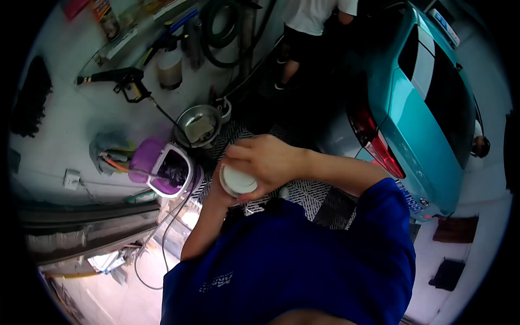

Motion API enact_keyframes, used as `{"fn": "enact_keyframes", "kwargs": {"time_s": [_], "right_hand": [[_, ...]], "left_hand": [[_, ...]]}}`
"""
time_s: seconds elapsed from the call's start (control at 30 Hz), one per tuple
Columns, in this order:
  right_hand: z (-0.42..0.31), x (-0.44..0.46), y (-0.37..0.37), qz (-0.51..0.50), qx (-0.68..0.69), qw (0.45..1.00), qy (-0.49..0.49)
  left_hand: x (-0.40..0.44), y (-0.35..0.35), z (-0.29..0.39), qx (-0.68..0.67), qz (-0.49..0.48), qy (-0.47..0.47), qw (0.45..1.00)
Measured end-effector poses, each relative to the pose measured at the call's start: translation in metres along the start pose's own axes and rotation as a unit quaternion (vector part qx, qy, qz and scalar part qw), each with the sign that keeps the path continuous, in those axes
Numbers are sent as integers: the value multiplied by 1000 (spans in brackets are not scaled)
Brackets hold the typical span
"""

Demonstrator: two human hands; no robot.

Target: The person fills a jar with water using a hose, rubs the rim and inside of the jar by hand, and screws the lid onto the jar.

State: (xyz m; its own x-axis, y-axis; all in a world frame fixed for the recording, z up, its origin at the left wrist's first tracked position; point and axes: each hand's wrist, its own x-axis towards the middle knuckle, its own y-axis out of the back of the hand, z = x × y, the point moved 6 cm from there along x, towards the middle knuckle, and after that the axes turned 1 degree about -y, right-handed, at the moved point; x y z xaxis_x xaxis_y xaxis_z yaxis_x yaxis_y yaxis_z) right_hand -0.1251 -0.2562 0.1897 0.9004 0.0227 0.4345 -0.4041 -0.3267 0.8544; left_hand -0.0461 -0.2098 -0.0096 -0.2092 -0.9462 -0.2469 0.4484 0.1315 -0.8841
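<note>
In front of my chest both hands meet on a white container with a round top (pixel 238 181). My left hand (pixel 215 189) is wrapped around its side, with most of the fingers hidden. Over its top comes my right hand (pixel 265 160), fingers curled across it and the thumb at the near rim. The container's body and contents are out of sight.
A purple and white bucket (pixel 157 169) and a metal basin (pixel 197 125) stand at the left wall. A pressure-washer gun (pixel 123 84) hangs there with its hose. To the right is a teal car (pixel 411 119). A person in a white shirt (pixel 311 16) stands beyond.
</note>
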Motion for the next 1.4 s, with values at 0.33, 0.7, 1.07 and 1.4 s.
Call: {"fn": "enact_keyframes", "kwargs": {"time_s": [0.33,0.7,1.07,1.4], "right_hand": [[-16,-2,-22,-190,-59,965,169],[21,-7,-30,-209,-172,958,-94],[20,-6,-14,-68,-199,976,62],[12,-7,-9,-24,-189,971,146]], "left_hand": [[14,25,-3,-59,79,95,991],[25,42,-1,-100,-7,154,983],[26,38,4,-48,44,147,987],[26,25,3,-113,88,183,973]]}}
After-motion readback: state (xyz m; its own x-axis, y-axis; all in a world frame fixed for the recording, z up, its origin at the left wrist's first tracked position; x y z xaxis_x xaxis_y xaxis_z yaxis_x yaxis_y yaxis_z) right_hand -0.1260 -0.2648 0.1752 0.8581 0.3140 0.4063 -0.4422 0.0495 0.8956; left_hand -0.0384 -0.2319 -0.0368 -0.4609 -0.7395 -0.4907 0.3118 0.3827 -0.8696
